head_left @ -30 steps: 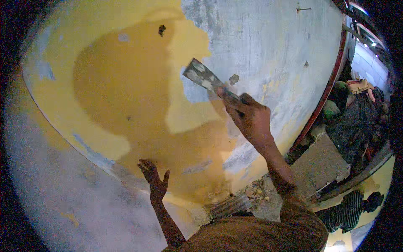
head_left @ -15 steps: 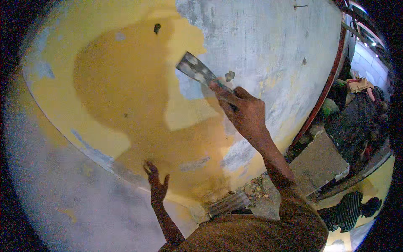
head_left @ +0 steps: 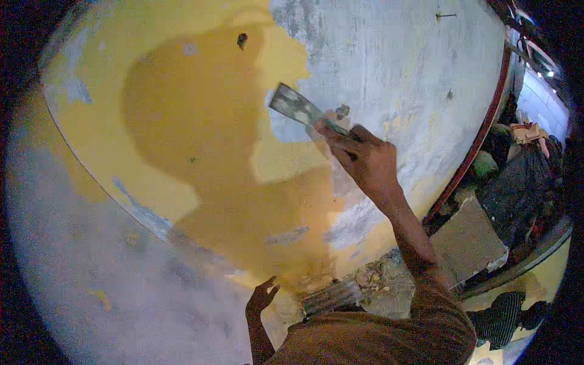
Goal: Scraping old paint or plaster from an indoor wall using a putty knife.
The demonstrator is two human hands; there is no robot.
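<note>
My right hand [head_left: 365, 158] is wrapped round a scraper [head_left: 298, 106] with a flat, pale-smeared metal blade. The blade points up and left, at the border between yellow paint and a bare bluish-grey patch on the wall [head_left: 389, 61]. Whether its edge touches the surface I cannot tell. Lower down, my left hand [head_left: 263, 297] is empty, thumb and fingers apart, in front of the wall's lower part. A large shadow falls across the yellow paint.
A dark red edge strip [head_left: 486, 125] borders the wall on the right. Beyond it are a brown board [head_left: 467, 237], dark sheeting [head_left: 517, 188] and piled items. Rubble [head_left: 372, 277] lies at the wall's foot. At lower right is a person in a striped top [head_left: 500, 319].
My left hand has dropped down and to the right, away from the yellow paint. The view has shifted slightly; the scraper stays in my right hand near the same paint border.
</note>
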